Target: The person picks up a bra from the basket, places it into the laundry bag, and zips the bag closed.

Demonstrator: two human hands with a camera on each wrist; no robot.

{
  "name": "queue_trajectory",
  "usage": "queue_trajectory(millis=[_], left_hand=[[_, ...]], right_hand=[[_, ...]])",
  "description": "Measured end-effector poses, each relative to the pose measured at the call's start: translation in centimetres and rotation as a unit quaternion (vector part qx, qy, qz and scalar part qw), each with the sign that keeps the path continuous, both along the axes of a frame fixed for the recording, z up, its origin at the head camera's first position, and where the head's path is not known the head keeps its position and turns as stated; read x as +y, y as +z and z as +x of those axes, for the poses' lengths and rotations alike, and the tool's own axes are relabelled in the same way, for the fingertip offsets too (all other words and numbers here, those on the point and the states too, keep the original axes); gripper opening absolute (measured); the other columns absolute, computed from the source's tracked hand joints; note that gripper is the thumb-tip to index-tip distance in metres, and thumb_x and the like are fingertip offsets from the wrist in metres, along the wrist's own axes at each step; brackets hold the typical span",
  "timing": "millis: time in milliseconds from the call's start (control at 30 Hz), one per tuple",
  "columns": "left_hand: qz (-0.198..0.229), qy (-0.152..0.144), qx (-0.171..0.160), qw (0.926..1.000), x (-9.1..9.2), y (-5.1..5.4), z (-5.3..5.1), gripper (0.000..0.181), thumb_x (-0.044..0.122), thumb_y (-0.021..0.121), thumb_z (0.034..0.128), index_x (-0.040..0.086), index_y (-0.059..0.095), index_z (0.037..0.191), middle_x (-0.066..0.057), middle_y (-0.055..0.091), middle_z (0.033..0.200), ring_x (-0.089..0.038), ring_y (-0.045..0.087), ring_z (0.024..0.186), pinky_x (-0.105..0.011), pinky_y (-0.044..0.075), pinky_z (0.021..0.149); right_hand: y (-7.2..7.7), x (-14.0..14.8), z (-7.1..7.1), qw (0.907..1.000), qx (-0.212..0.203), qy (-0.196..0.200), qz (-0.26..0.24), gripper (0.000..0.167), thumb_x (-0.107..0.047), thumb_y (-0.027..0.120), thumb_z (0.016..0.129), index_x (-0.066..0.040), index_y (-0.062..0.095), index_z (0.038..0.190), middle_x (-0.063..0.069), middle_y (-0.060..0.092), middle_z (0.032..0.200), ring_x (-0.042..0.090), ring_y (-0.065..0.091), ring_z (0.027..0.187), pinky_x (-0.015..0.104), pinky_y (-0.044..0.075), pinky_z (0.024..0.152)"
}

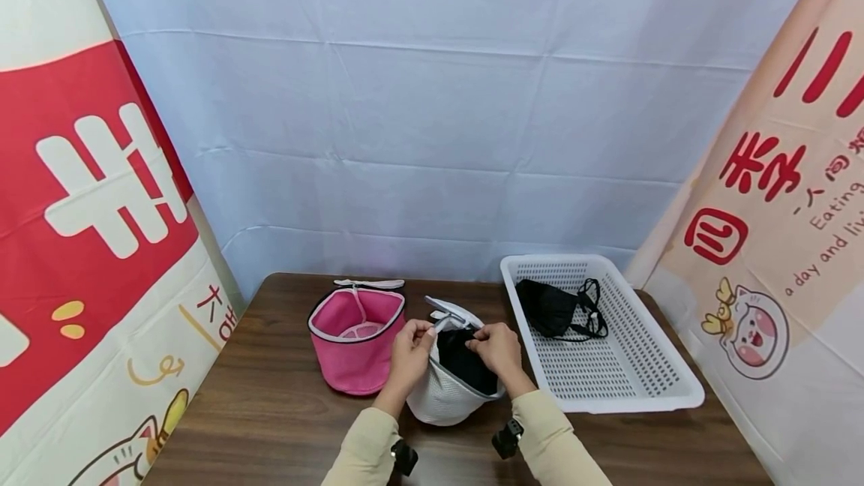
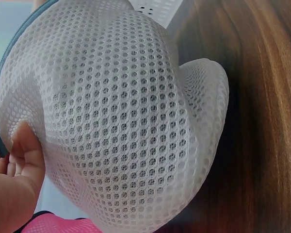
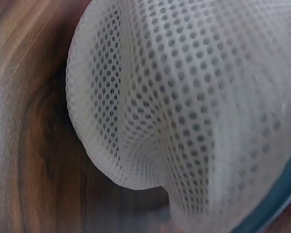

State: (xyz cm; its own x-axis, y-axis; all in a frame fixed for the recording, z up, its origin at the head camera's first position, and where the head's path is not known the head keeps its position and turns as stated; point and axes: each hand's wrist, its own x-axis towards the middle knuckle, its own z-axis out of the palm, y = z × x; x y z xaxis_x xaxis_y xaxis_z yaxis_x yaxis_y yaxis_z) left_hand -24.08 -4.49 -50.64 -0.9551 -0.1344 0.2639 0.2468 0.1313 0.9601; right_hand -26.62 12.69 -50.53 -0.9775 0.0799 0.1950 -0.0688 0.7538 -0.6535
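Note:
A white mesh laundry bag (image 1: 445,398) stands at the table's front middle, its lid (image 1: 462,311) flipped back. Black fabric (image 1: 466,360) fills its opening. My left hand (image 1: 410,355) pinches the bag's left rim; in the left wrist view, thumb and fingers (image 2: 26,155) grip the mesh beside the grey-blue edging. At the opening's right side, my right hand (image 1: 498,352) has curled fingers at the lid's edge, over the black fabric. The right wrist view shows mostly white mesh (image 3: 184,97), with the right fingers' hold hidden.
Left of the white bag stands an open pink mesh bag (image 1: 354,366) with a pink item (image 1: 362,330) inside. On the right, a white perforated basket (image 1: 641,385) holds a black garment with thin straps (image 1: 550,310). A brown wooden table (image 1: 270,396) lies beneath; curtains hang behind.

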Motion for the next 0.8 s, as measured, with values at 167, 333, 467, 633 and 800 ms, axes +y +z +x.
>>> queue_trajectory(millis=[167,333,467,633,800], left_hand=[[0.005,-0.011,0.011,0.9999,-0.1,2.1,1.4,0.005,-0.006,0.056,0.0867,-0.010,0.057,0.090,-0.015,0.056,0.076,-0.012,0.046,0.063,-0.019,0.037,0.057],[0.005,-0.009,0.013,0.9999,-0.2,3.1,2.0,0.006,-0.006,0.055,0.0870,-0.011,0.057,0.090,-0.014,0.055,0.075,-0.011,0.045,0.063,-0.018,0.037,0.057],[0.007,-0.009,0.008,0.9999,-0.3,3.1,2.1,0.006,-0.006,0.055,0.0873,-0.010,0.058,0.091,-0.014,0.055,0.075,-0.012,0.045,0.063,-0.019,0.037,0.057],[0.014,-0.007,-0.002,0.9999,-0.4,3.0,2.1,0.006,-0.007,0.055,0.0872,-0.011,0.057,0.091,-0.015,0.055,0.076,-0.013,0.045,0.063,-0.019,0.036,0.057],[0.005,0.014,-0.005,0.9999,-0.5,0.8,0.6,0.005,-0.003,0.058,0.0868,-0.006,0.060,0.090,-0.013,0.057,0.076,-0.012,0.045,0.062,-0.019,0.036,0.056]], right_hand=[[0.2,0.3,0.0,1.0000,-0.009,0.001,0.003,0.014,-0.022,0.082,0.067,-0.014,0.071,0.068,-0.002,0.066,0.069,0.023,0.060,0.067,0.039,0.047,0.062],[0.1,0.5,-0.1,0.9996,0.000,0.027,-0.011,0.014,-0.020,0.081,0.068,-0.012,0.070,0.068,-0.003,0.064,0.065,0.018,0.059,0.063,0.037,0.047,0.061],[0.2,0.5,0.2,0.9989,-0.002,0.044,-0.015,0.012,-0.019,0.080,0.071,-0.011,0.070,0.069,-0.004,0.064,0.065,0.016,0.057,0.061,0.035,0.047,0.060],[1.2,1.2,0.8,0.9982,-0.010,0.059,-0.010,0.007,-0.015,0.074,0.077,-0.009,0.070,0.075,-0.003,0.063,0.066,0.014,0.056,0.060,0.033,0.046,0.057],[1.8,1.4,0.9,0.9977,-0.013,0.066,0.007,0.005,-0.012,0.072,0.078,-0.009,0.069,0.078,-0.002,0.063,0.070,0.017,0.057,0.066,0.035,0.045,0.061]])
